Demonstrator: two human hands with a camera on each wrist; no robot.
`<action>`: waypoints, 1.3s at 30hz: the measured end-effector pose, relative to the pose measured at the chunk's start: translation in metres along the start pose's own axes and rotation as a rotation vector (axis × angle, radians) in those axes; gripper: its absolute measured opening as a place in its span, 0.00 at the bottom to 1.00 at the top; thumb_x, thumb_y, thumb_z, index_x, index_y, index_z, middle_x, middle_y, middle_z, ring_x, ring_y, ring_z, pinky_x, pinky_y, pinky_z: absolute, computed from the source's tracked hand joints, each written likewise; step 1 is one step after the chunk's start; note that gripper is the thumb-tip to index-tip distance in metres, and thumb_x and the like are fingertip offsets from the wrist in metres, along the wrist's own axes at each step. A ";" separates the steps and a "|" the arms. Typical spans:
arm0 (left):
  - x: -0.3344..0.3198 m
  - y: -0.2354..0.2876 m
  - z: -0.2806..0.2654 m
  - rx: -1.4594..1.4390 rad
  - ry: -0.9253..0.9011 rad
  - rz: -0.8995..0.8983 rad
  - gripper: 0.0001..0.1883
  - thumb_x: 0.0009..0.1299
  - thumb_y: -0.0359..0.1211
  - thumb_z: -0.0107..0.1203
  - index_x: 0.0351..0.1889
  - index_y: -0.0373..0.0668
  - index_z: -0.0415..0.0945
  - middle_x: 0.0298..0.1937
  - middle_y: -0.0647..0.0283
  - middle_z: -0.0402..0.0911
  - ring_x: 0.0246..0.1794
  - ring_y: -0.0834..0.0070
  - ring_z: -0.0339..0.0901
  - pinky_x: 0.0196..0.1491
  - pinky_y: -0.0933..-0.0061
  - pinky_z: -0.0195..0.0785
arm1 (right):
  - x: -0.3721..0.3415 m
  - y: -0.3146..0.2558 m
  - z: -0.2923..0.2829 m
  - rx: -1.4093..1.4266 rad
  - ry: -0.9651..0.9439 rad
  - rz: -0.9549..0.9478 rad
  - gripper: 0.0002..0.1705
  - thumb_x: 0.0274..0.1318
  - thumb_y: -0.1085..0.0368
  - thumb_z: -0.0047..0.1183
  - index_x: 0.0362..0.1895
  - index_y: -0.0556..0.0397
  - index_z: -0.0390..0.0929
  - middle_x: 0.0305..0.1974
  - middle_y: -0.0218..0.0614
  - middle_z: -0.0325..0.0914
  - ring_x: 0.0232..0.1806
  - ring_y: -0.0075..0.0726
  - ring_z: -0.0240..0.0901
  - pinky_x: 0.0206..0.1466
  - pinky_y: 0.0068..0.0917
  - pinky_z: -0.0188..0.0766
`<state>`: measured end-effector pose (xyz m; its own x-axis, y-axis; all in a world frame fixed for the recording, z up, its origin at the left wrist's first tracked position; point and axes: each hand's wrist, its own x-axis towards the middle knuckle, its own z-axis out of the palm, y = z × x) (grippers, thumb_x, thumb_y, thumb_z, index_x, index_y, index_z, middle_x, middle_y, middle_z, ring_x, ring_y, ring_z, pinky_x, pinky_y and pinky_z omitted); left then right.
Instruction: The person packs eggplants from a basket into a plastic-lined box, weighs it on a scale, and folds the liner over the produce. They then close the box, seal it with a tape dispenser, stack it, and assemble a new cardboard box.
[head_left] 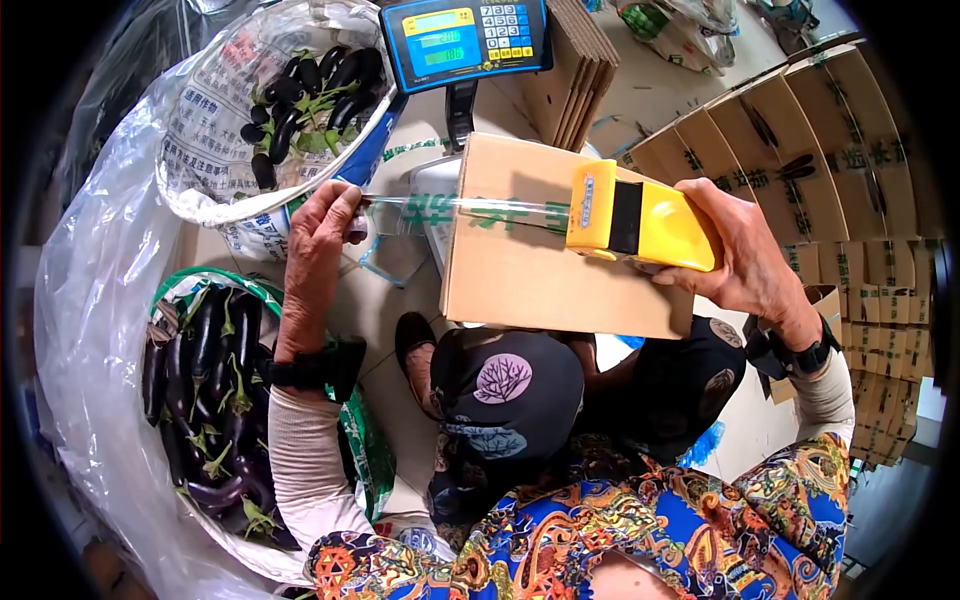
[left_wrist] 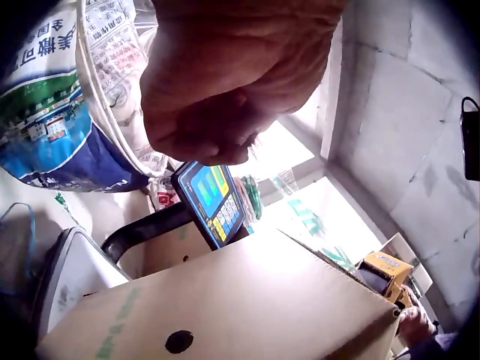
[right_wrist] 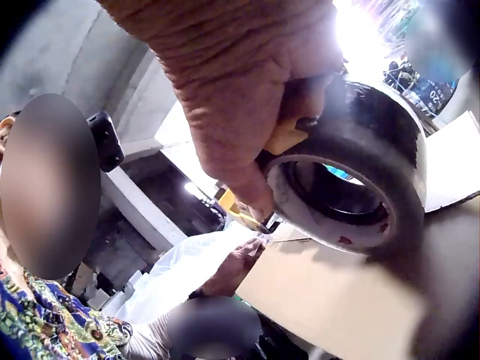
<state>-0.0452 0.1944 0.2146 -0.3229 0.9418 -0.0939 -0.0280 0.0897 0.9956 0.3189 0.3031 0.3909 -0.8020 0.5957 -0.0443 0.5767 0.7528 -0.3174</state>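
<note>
A closed cardboard box with green print sits tilted over the person's knees in the head view. My right hand grips a yellow tape dispenser over the box's right part. From it a strip of clear tape stretches left across the top and past the box edge. There my left hand pinches the tape's end, beside the box. In the right wrist view, a wide tape roll shows close below the right hand. The left wrist view shows the box side with a round hole.
A scale display stands behind the box, next to flat cardboard sheets. At left are two lined containers of eggplants, an upper one and a lower one with a green rim. Printed cardboard boxes are stacked at right.
</note>
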 end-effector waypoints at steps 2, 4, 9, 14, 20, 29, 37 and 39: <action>-0.004 0.002 0.006 0.015 0.054 0.018 0.10 0.76 0.36 0.50 0.36 0.42 0.77 0.28 0.76 0.72 0.28 0.89 0.65 0.33 0.84 0.60 | -0.002 0.004 0.002 -0.006 0.023 -0.017 0.38 0.39 0.47 0.72 0.50 0.55 0.70 0.37 0.48 0.79 0.38 0.52 0.80 0.45 0.38 0.78; -0.005 0.000 0.011 0.015 0.079 0.033 0.10 0.76 0.36 0.50 0.36 0.41 0.78 0.28 0.76 0.71 0.28 0.88 0.64 0.34 0.85 0.59 | -0.002 0.005 0.003 -0.015 0.012 -0.013 0.38 0.39 0.47 0.71 0.50 0.55 0.70 0.38 0.48 0.79 0.38 0.51 0.81 0.44 0.38 0.78; 0.001 -0.019 0.012 -0.019 0.077 0.049 0.10 0.76 0.35 0.51 0.39 0.39 0.78 0.29 0.74 0.73 0.29 0.88 0.66 0.35 0.84 0.60 | 0.004 0.000 0.002 -0.053 -0.027 -0.008 0.37 0.39 0.49 0.71 0.49 0.54 0.69 0.36 0.47 0.78 0.38 0.51 0.80 0.44 0.38 0.78; 0.001 -0.031 0.014 0.001 0.092 0.043 0.10 0.76 0.36 0.51 0.39 0.39 0.79 0.30 0.73 0.75 0.30 0.87 0.68 0.37 0.83 0.63 | 0.012 -0.007 0.002 -0.091 -0.065 -0.018 0.34 0.40 0.51 0.69 0.48 0.54 0.69 0.34 0.47 0.77 0.36 0.53 0.79 0.42 0.39 0.77; 0.008 -0.070 0.034 0.149 0.125 0.138 0.08 0.73 0.31 0.51 0.37 0.35 0.78 0.27 0.62 0.78 0.24 0.79 0.72 0.30 0.75 0.68 | 0.021 -0.017 0.002 -0.139 -0.070 -0.007 0.32 0.38 0.55 0.67 0.48 0.56 0.70 0.35 0.48 0.77 0.35 0.53 0.79 0.42 0.39 0.77; -0.005 -0.082 0.056 0.025 0.145 0.036 0.10 0.73 0.33 0.51 0.37 0.34 0.77 0.24 0.63 0.77 0.25 0.79 0.74 0.32 0.74 0.70 | 0.034 -0.033 0.001 -0.079 -0.115 0.040 0.35 0.37 0.48 0.64 0.47 0.57 0.71 0.34 0.46 0.78 0.35 0.49 0.81 0.43 0.36 0.77; -0.003 -0.102 0.076 0.071 0.074 0.000 0.14 0.73 0.38 0.50 0.37 0.34 0.76 0.27 0.58 0.78 0.26 0.72 0.75 0.33 0.72 0.69 | 0.028 -0.029 0.008 -0.070 -0.083 0.062 0.36 0.33 0.51 0.67 0.47 0.57 0.71 0.35 0.45 0.78 0.34 0.46 0.79 0.42 0.33 0.76; -0.002 -0.101 0.082 0.144 0.140 0.141 0.14 0.74 0.37 0.50 0.37 0.34 0.76 0.29 0.53 0.80 0.28 0.65 0.78 0.34 0.68 0.70 | 0.028 -0.029 0.008 -0.052 -0.082 0.079 0.37 0.32 0.52 0.69 0.47 0.57 0.71 0.35 0.44 0.78 0.34 0.43 0.79 0.42 0.31 0.75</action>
<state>0.0355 0.2100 0.1140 -0.4424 0.8950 0.0570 0.1583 0.0154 0.9873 0.2784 0.2956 0.3918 -0.7622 0.6309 -0.1451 0.6445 0.7188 -0.2606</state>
